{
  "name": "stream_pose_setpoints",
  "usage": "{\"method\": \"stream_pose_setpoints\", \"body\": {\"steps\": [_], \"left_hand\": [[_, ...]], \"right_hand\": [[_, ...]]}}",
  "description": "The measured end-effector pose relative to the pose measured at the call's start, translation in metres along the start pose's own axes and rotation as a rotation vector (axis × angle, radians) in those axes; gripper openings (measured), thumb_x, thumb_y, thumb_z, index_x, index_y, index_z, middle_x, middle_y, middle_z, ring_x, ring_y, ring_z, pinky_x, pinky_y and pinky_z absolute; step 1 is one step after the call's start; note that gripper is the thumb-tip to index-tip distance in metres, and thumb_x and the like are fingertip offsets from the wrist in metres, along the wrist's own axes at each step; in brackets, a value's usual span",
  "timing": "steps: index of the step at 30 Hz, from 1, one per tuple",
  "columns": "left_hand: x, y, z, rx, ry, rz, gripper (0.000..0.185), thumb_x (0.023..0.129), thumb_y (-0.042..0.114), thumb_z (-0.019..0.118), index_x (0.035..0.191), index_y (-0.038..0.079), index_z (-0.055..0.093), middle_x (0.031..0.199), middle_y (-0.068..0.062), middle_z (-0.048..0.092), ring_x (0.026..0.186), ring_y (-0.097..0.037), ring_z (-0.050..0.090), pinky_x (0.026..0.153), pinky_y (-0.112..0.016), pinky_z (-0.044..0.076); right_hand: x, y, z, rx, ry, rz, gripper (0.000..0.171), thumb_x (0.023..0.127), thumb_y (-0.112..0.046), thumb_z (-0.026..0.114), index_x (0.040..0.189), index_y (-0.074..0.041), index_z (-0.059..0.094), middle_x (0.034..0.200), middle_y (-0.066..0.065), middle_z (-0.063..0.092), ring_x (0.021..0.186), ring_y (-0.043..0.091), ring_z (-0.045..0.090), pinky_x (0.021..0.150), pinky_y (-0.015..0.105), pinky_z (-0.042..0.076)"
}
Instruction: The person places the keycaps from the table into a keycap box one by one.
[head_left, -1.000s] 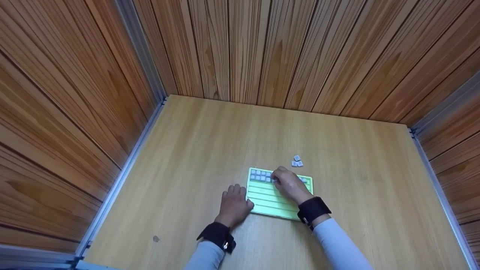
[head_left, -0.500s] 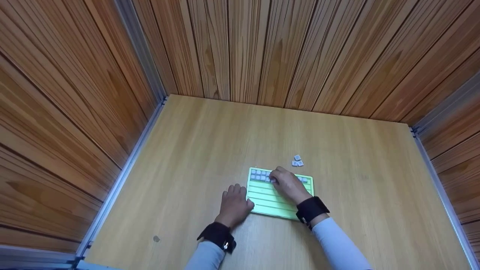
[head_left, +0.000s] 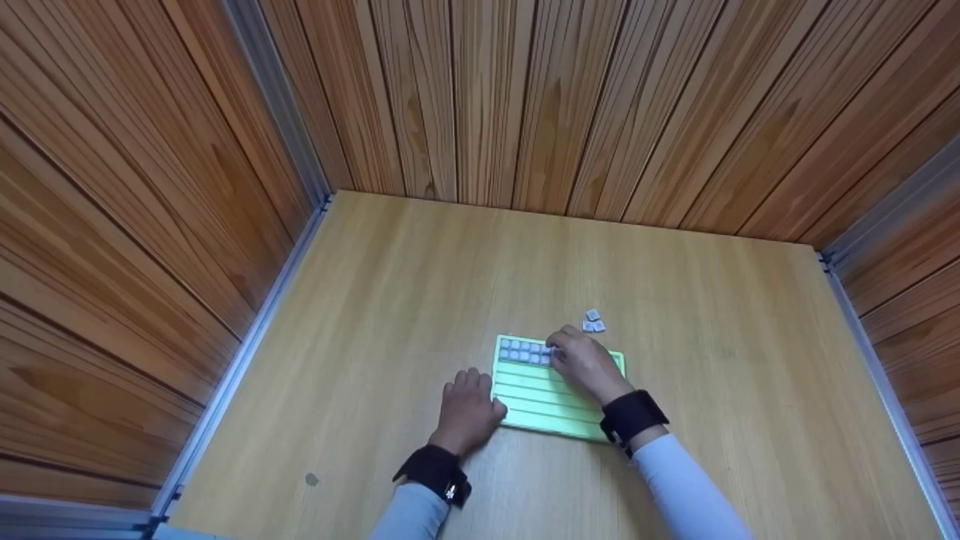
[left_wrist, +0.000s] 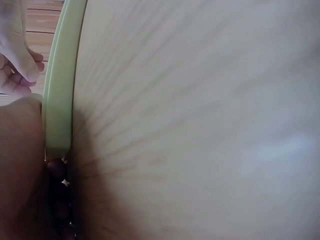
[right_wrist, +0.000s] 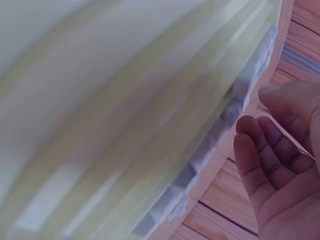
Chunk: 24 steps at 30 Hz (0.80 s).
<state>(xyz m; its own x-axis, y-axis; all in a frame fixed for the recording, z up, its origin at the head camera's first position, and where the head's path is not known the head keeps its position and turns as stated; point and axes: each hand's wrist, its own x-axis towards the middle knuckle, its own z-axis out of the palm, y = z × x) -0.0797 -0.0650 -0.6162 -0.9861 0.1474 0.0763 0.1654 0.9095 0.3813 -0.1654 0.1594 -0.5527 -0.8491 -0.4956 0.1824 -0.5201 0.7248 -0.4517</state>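
A light green ridged board (head_left: 551,401) lies on the wooden table (head_left: 390,300). Small grey tiles (head_left: 523,351) fill the left part of its top two rows. My right hand (head_left: 579,358) rests over the board's upper middle, fingertips at the end of the tile rows. In the right wrist view its fingers (right_wrist: 260,155) are loosely extended beside the grey tiles (right_wrist: 235,102) and hold nothing. My left hand (head_left: 466,405) lies flat on the table, thumb against the board's left edge (left_wrist: 57,90).
Three loose grey tiles (head_left: 593,322) lie on the table just beyond the board's far right corner. Wood-panelled walls (head_left: 525,97) with metal corner strips enclose the table on three sides. A small dark spot (head_left: 311,478) marks the table at near left.
My right hand has shifted slightly right and away along the tile rows. The left hand and the board have stayed put.
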Motion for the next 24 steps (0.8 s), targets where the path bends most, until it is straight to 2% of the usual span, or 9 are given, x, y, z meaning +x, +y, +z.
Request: {"method": "stream_pose_setpoints", "body": {"steps": [7,11,15,17,24], "left_hand": [[0.000,0.000,0.001,0.001,0.008,0.001,0.018,0.083,0.031,0.052,0.086,0.013,0.047,0.089,-0.001,0.037,0.083,-0.021,0.036,0.069,-0.035,0.030],[-0.001,0.004,-0.006,-0.008,0.016,0.012,0.018,0.083,0.028,0.053,0.084,0.012,0.047,0.087,-0.002,0.037,0.082,-0.022,0.036,0.068,-0.036,0.030],[-0.002,0.007,-0.011,0.006,-0.006,0.011,0.017,0.084,0.028,0.053,0.084,0.012,0.046,0.087,-0.002,0.036,0.081,-0.022,0.034,0.068,-0.035,0.028],[-0.002,0.007,-0.012,0.013,-0.015,0.007,0.018,0.084,0.029,0.053,0.084,0.012,0.046,0.087,-0.002,0.036,0.082,-0.021,0.034,0.069,-0.035,0.028],[-0.002,0.005,-0.008,0.021,0.020,0.014,0.019,0.083,0.030,0.054,0.084,0.012,0.048,0.087,-0.002,0.036,0.081,-0.022,0.036,0.068,-0.036,0.030]], "right_hand": [[-0.001,0.012,-0.013,-0.036,0.012,0.037,0.023,0.087,-0.007,0.076,0.108,-0.003,0.072,0.104,0.010,0.066,0.086,0.025,0.066,0.073,0.040,0.055],[-0.002,0.023,-0.023,-0.072,0.032,0.034,0.028,0.084,-0.007,0.077,0.111,-0.002,0.070,0.108,0.012,0.063,0.091,0.028,0.065,0.074,0.042,0.054],[-0.003,0.035,-0.033,-0.075,0.032,0.077,0.030,0.085,-0.007,0.076,0.114,-0.002,0.069,0.112,0.014,0.061,0.100,0.033,0.063,0.079,0.046,0.054],[-0.003,0.042,-0.036,-0.082,0.022,0.103,0.031,0.086,-0.009,0.076,0.115,-0.002,0.068,0.112,0.015,0.060,0.101,0.034,0.063,0.080,0.047,0.054],[-0.001,0.060,-0.038,-0.109,-0.021,0.182,0.032,0.087,-0.009,0.075,0.116,0.002,0.068,0.109,0.017,0.059,0.095,0.031,0.061,0.078,0.045,0.053]]}}
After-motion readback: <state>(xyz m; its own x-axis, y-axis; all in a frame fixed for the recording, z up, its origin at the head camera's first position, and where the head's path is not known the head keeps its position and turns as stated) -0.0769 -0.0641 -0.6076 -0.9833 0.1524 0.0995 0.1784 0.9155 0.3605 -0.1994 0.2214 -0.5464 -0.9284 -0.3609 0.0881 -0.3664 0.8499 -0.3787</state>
